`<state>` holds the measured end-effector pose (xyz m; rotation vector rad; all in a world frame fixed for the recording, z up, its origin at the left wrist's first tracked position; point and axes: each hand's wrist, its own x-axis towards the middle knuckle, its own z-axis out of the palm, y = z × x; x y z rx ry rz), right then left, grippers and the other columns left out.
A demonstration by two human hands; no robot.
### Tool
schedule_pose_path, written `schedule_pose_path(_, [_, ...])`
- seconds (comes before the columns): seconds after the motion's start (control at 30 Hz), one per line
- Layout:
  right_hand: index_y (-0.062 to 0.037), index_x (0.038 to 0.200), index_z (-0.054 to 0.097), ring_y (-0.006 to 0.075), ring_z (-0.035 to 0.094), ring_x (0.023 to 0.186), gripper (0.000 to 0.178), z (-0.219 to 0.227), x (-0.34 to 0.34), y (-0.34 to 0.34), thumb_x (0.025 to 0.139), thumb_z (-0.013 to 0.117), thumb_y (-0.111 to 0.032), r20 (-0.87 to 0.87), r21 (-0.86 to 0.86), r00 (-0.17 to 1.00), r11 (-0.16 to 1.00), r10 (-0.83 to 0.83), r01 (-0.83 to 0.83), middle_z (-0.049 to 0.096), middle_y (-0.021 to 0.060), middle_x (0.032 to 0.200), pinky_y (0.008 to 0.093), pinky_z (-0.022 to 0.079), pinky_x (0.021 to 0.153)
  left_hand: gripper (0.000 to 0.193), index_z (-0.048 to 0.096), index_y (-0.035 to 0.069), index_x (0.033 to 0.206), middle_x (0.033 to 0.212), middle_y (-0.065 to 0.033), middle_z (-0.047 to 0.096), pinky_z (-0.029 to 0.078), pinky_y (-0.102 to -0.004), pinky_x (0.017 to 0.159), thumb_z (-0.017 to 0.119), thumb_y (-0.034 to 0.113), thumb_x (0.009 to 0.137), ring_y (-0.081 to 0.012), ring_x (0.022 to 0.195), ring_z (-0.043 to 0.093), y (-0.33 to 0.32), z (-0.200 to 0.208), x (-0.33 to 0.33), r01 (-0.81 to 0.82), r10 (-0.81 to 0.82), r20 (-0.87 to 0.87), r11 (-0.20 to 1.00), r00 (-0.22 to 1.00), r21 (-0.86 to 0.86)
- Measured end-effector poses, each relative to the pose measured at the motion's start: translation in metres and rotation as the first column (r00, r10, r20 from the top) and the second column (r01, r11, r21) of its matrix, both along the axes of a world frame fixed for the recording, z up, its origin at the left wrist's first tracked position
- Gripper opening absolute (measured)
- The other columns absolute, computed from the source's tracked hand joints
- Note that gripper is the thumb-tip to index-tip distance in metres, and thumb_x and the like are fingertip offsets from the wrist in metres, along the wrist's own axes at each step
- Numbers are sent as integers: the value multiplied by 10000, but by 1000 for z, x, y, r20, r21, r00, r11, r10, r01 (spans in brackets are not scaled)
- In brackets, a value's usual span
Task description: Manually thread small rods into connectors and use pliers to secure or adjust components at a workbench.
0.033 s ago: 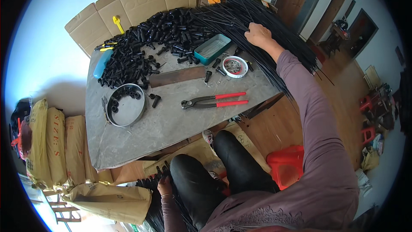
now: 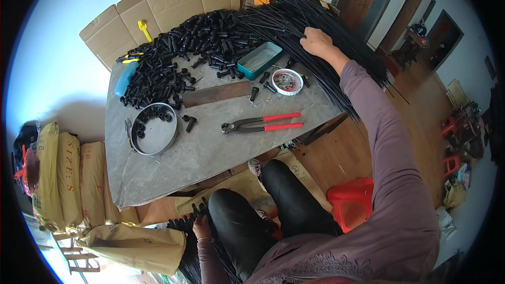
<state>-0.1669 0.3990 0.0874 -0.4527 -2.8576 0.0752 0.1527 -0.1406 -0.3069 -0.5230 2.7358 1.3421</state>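
Observation:
My right hand (image 2: pixel 317 42) reaches to the far right of the table, its fingers curled closed on the long, thin black rods (image 2: pixel 350 55) heaped there. How many it grips is hidden. Low beside my left knee, my left hand (image 2: pixel 201 227) is closed at a bundle of black rods with black fittings (image 2: pixel 181 224) at the ends; what its fingers hold is hidden. Red-handled pincers (image 2: pixel 263 122) lie on the grey table (image 2: pixel 210 147). Black plastic fittings (image 2: pixel 210 37) form a large pile at the back.
Left on the table stands a round metal pan (image 2: pixel 152 144) with several black pieces inside. Nearby are a flat brown bar (image 2: pixel 215 94), a green tray (image 2: pixel 263 59) and a white tub (image 2: pixel 288 82) of small metal parts. Brown sacks (image 2: pixel 92 179) stand left; a red stool (image 2: pixel 350 205) stands right.

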Motion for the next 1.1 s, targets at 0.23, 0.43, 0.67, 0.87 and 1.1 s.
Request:
schedule_pose_path(0.23, [-71, 947, 699, 349, 640, 940, 280, 63, 17, 4, 753, 617, -256, -101, 118, 987, 987, 124, -112, 674, 178, 982, 448, 498, 816, 312, 693, 44, 1009, 908, -183, 689, 519, -391, 728, 570, 298, 876, -323, 839, 676, 9, 83, -16, 142, -155, -101, 981, 983, -129])
schedule_pose_path(0.43, [-39, 903, 691, 345, 647, 883, 267, 148, 47, -25, 755, 607, -245, -248, 367, 926, 912, 284, -181, 663, 199, 885, 443, 505, 762, 264, 658, -33, 1059, 861, -117, 686, 512, -252, 683, 569, 168, 914, -147, 768, 664, 73, 250, -32, 280, -253, -415, 960, 874, 4])
schedule_pose_path(0.67, [-10, 971, 663, 384, 640, 904, 317, 140, 33, -52, 827, 590, -284, -254, 158, 904, 937, 343, -311, 659, 229, 926, 463, 501, 781, 321, 636, -42, 1095, 874, -84, 678, 511, -257, 715, 517, 228, 970, -151, 789, 648, 194, 407, -85, 643, -469, -440, 569, 765, 512])
schedule_pose_path(0.87, [54, 1035, 636, 445, 600, 1000, 409, 95, 33, -38, 860, 569, -310, -217, -101, 970, 986, 111, -135, 644, 267, 1003, 484, 483, 852, 348, 628, -33, 1111, 875, -75, 674, 511, -252, 686, 512, 269, 981, -129, 741, 636, 229, 394, -98, 642, -490, -453, 338, 745, 689])
schedule_pose_path(1.1, [21, 723, 540, 120, 492, 435, 305, 140, 38, -56, 868, 635, -229, -430, -567, 803, 569, 412, -596, 525, 66, 590, 275, 378, 365, 427, 617, -41, 1109, 872, -71, 664, 504, -251, 688, 499, 348, 980, -126, 747, 625, 219, 405, -96, 612, -474, -410, 431, 779, 664])
